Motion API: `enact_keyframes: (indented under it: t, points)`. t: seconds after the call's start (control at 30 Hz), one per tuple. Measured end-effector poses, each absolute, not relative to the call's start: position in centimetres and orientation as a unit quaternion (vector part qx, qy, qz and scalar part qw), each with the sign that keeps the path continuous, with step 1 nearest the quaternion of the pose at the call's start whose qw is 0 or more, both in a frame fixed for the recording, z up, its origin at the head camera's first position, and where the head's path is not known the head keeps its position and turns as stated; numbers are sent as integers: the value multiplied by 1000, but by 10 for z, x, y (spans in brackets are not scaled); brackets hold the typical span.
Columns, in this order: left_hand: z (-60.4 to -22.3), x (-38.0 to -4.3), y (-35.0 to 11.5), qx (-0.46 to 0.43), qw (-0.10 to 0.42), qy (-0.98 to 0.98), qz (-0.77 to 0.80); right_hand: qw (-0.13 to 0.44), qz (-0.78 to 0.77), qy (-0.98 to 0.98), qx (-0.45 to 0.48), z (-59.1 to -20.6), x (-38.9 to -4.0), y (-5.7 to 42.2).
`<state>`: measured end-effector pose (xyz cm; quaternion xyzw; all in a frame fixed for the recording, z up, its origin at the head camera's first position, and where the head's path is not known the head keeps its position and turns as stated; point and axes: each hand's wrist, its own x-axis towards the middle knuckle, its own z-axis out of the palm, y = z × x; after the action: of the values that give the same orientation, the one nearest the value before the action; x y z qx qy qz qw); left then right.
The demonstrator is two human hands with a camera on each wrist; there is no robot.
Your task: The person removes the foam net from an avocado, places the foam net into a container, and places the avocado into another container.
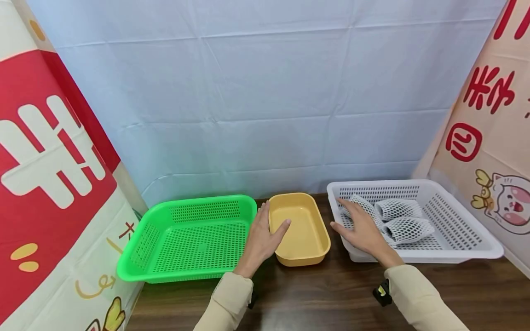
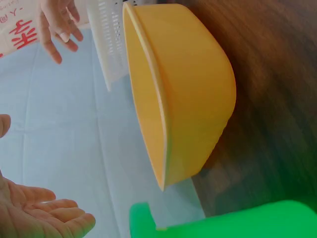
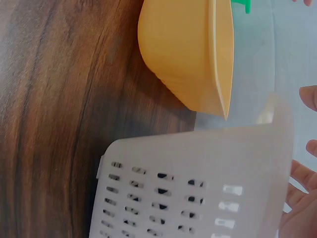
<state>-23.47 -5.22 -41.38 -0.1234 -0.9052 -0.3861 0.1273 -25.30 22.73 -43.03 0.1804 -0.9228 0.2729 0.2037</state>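
My left hand (image 1: 262, 235) hovers with straight fingers between the green basket (image 1: 136, 266) and the yellow tub (image 1: 300, 230), its thumb out over the tub's left side. Nothing is in its grasp. My right hand (image 1: 361, 228) reaches over the left end of the white basket (image 1: 463, 225), fingers spread and holding nothing. Under and beside it in that basket lie several white foam net sleeves (image 1: 407, 230); what they wrap is hidden by the netting. In the left wrist view the yellow tub (image 2: 193, 89) stands apart from the left fingers (image 2: 59, 213).
All three containers stand in a row on a dark wood table (image 1: 314, 299), against a pale blue cloth backdrop (image 1: 265, 101). Printed panels close off the left side (image 1: 54, 151) and the right side (image 1: 488, 138). Both the green basket and the yellow tub have bare bottoms.
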Motion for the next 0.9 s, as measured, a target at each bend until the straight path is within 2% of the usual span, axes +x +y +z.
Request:
enact_keyframes:
  t: [0.27, 0.67, 0.9]
  points:
    - [-419, -230, -43, -137, 156, -886, -414, 202, 269, -928, 163, -435, -251, 238]
    - [-426, -226, -26, -148, 146, -878, -432, 197, 275, -926, 167, -436, -246, 257]
    - [-429, -224, -18, -153, 143, -874, -438, 166, 284, -933, 149, -437, -242, 267]
